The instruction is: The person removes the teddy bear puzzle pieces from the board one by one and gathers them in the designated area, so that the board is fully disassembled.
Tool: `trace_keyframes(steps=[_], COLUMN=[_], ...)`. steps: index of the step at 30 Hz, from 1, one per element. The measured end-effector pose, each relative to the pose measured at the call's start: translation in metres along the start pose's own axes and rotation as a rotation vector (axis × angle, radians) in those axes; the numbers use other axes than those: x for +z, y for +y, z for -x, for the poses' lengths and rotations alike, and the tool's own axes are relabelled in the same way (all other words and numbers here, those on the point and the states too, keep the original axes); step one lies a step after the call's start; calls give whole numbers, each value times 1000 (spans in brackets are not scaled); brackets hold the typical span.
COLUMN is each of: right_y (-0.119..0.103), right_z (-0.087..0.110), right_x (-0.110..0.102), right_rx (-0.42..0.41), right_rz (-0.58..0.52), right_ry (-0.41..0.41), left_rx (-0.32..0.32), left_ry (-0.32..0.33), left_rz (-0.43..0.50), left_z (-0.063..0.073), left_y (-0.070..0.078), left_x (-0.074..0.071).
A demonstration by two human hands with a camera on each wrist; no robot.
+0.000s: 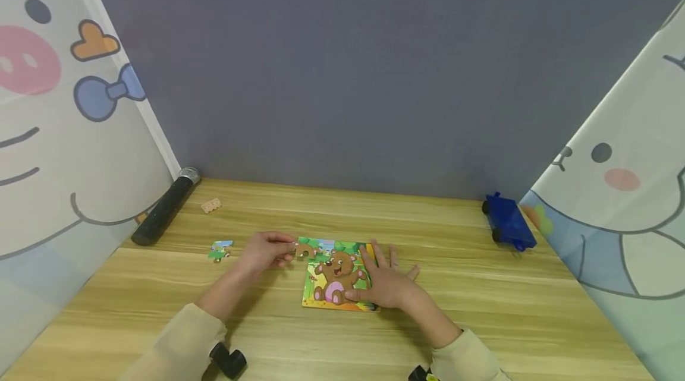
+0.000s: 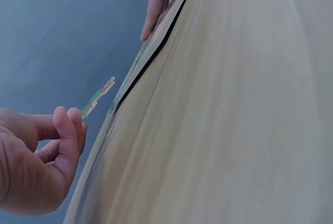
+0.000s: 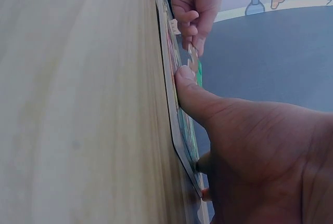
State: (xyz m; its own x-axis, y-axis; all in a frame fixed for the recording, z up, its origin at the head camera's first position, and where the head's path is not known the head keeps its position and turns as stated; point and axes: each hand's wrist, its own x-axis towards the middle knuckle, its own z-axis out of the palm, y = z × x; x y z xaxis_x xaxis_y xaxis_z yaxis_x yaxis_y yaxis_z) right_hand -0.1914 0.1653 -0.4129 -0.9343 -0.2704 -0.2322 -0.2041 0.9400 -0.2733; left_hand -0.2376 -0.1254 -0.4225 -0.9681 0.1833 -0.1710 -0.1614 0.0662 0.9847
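A bear jigsaw puzzle lies flat on the wooden table, its upper left corner partly without pieces. Between thumb and fingertips my left hand pinches a puzzle piece, held at that upper left corner. In the left wrist view the same piece is tilted and slightly above the board. With fingers spread, my right hand rests on the puzzle's right side. Its thumb lies on the board in the right wrist view. A loose puzzle piece lies on the table left of my left hand.
A black microphone lies at the left table edge, beside a small beige block-like piece. A blue toy cart stands at the back right. A grey panel rises behind the table, with printed cloths on both sides.
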Motion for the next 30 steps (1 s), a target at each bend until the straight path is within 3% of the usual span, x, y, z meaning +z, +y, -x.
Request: trace_keyframes(steps=[18, 30], right_y=[2, 2], right_z=[-2, -1], right_x=[2, -1], right_rx=[-9, -5], right_rz=[-15, -21], right_ry=[8, -4], left_rx=[-26, -15], left_ry=[105, 130], left_rz=[-18, -40], left_z=[16, 23], left_y=[-2, -4], left_x=[-41, -69])
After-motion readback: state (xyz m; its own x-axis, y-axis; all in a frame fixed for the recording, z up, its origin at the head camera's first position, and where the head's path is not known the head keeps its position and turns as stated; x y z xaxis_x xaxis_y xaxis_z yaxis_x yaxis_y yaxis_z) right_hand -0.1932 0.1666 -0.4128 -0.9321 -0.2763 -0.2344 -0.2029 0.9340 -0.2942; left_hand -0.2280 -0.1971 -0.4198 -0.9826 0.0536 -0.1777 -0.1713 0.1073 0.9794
